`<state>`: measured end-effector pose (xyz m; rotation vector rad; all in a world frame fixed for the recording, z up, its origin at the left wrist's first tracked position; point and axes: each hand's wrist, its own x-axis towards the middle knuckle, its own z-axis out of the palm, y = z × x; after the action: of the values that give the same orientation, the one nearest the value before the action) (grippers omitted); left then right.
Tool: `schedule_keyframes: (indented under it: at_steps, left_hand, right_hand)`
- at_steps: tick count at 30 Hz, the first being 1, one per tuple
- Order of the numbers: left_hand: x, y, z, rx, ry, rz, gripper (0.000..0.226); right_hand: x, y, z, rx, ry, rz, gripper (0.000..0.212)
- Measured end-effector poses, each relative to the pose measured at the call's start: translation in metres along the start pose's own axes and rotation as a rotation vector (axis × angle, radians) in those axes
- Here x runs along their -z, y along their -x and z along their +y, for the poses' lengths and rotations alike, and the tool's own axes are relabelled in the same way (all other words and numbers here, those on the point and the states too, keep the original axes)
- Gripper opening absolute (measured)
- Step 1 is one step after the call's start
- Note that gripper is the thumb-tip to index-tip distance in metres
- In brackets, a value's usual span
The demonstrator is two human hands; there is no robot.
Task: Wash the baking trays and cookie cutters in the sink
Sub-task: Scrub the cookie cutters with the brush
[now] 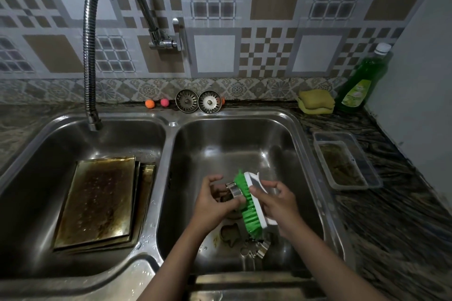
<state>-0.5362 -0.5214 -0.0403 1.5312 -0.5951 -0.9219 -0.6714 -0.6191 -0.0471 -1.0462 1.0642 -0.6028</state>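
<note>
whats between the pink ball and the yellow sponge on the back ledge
In the head view, two round metal sink strainers stand side by side between the pink ball and the yellow sponge, then a stretch of dark counter.

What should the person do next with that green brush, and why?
Probably draw the green brush, gripped by the right hand, across the cookie cutter that the left hand holds: its bristles already meet the metal over the right basin.

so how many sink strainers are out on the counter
2: the left strainer and the right strainer stand side by side against the wall behind the sink. None others visible.
</note>
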Motion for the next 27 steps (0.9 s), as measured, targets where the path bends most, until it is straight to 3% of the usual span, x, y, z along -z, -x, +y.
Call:
schedule_keyframes:
  at_steps: [5, 8, 10, 15, 18, 22, 27]
  left_hand:
    - [-0.009, 0.005, -0.021, 0.112, 0.248, 0.148, 0.025]
    - [-0.010, 0.003, -0.025, 0.185, 0.333, 0.145, 0.016]
    - [-0.010, 0.003, -0.021, 0.206, 0.397, 0.080, 0.015]
    - [-0.009, 0.006, -0.021, 0.201, 0.290, -0.045, 0.022]
    - [-0.010, 0.003, -0.019, 0.214, 0.293, -0.002, 0.024]
    - [-0.014, -0.001, -0.010, 0.246, 0.423, 0.010, 0.023]
    - [0.000, 0.008, -0.008, 0.263, 0.450, -0.091, 0.026]
  right_hand:
    - [-0.008, 0.002, 0.005, 0.017, -0.120, 0.086, 0.038]
    - [-0.009, 0.004, 0.001, 0.067, -0.106, -0.017, 0.039]
    - [-0.011, 0.002, 0.004, 0.077, -0.028, -0.058, 0.037]
    - [0.000, -0.015, 0.008, 0.148, 0.206, 0.078, 0.042]
    - [0.004, -0.012, -0.002, 0.163, 0.095, 0.064, 0.042]
    - [-0.004, -0.003, 0.000, 0.137, 0.025, -0.095, 0.045]
    - [0.009, -0.018, 0.000, 0.275, 0.385, -0.011, 0.043]
